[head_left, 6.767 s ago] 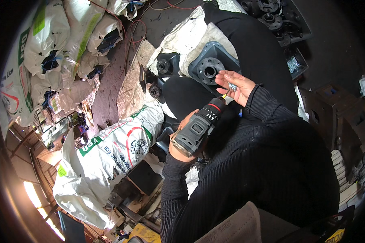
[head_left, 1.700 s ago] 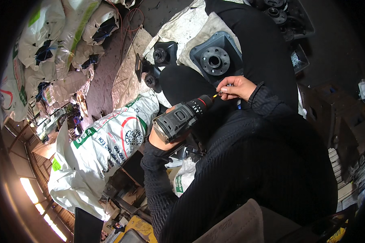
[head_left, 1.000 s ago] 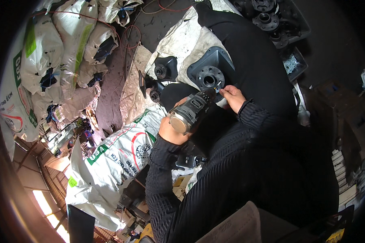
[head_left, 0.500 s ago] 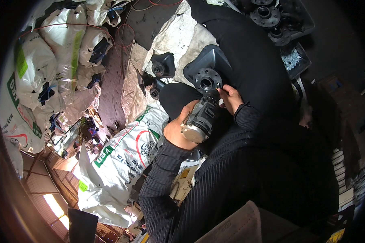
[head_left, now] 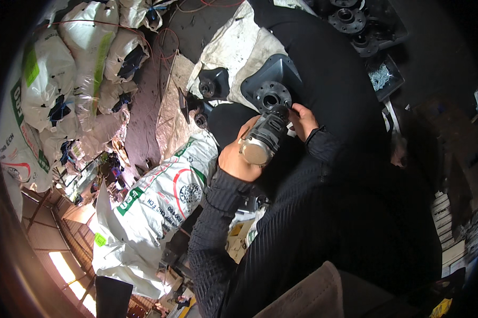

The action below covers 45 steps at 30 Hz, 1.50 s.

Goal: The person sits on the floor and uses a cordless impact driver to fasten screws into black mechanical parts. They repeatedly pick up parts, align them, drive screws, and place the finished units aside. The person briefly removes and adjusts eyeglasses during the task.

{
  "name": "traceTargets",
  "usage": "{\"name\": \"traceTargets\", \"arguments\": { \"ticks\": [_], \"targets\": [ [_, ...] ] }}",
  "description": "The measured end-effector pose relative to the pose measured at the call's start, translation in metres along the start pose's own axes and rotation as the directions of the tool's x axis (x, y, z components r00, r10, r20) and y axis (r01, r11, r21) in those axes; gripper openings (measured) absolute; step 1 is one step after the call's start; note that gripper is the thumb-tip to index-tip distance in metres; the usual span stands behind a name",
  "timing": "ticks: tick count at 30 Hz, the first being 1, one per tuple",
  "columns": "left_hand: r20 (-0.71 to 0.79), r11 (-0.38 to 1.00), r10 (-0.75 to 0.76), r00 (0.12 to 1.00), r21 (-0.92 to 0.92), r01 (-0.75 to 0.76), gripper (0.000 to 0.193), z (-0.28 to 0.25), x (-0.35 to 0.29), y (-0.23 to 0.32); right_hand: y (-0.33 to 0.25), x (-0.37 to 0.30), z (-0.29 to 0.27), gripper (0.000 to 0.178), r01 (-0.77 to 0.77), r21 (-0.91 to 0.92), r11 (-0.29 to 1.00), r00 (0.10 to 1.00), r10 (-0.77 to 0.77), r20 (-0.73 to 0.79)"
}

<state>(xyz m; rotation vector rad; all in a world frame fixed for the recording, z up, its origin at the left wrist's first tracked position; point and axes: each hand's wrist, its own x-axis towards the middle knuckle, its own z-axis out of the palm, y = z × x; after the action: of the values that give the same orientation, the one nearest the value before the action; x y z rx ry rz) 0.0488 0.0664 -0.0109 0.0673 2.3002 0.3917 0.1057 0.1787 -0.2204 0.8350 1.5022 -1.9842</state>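
My left hand is wrapped around a dark power drill with a pale, rounded back end. The drill's front end is at the near side of a round black flange with a wide center hole and small holes around it. This flange stands on a broad black, square-based part by my legs. My right hand is beside the drill's nose at the flange's right edge, fingertips pinched together. What those fingers hold is hidden. Exactly where the drill's tip touches cannot be seen.
Similar black flanged parts lie on pale sacking to the left. A black tray of small silvery screws stands at right, below a bin of black flanges. White printed sacks fill the left side. A red cable runs behind.
The drill and my left hand have moved slightly up and forward, with the drill's back end swung up. My right hand stays by the flange, its fingertips a little closer in.
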Motion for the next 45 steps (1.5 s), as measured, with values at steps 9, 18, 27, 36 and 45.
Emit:
{"name": "traceTargets", "arguments": {
  "ticks": [9,18,27,36,45],
  "targets": [
    [-0.226,0.928,0.344,0.911,-0.066,-0.367,0.043,0.006,-0.057,-0.031,-0.017,-0.015,-0.016,0.019,-0.235,0.307,0.923,0.969,0.195,0.155],
    [-0.314,0.913,0.350,0.882,-0.097,-0.397,0.050,0.057,-0.094,-0.052,-0.035,-0.045,-0.042,0.033,-0.450,0.558,0.697,0.818,0.071,0.571],
    [-0.369,0.915,0.329,0.869,-0.105,-0.390,0.050,0.068,-0.091,-0.056,-0.038,-0.041,-0.040,0.030,-0.462,0.564,0.684,0.807,0.060,0.588],
    [-0.347,0.919,0.374,0.860,0.016,-0.393,0.053,0.064,-0.081,-0.053,-0.042,-0.042,-0.036,0.024,-0.406,0.548,0.731,0.856,0.095,0.508],
    [-0.268,0.961,0.261,0.927,-0.019,-0.276,0.060,0.055,-0.085,-0.037,-0.045,-0.040,-0.034,0.026,-0.377,0.485,0.789,0.869,0.120,0.480]
  ]
}}
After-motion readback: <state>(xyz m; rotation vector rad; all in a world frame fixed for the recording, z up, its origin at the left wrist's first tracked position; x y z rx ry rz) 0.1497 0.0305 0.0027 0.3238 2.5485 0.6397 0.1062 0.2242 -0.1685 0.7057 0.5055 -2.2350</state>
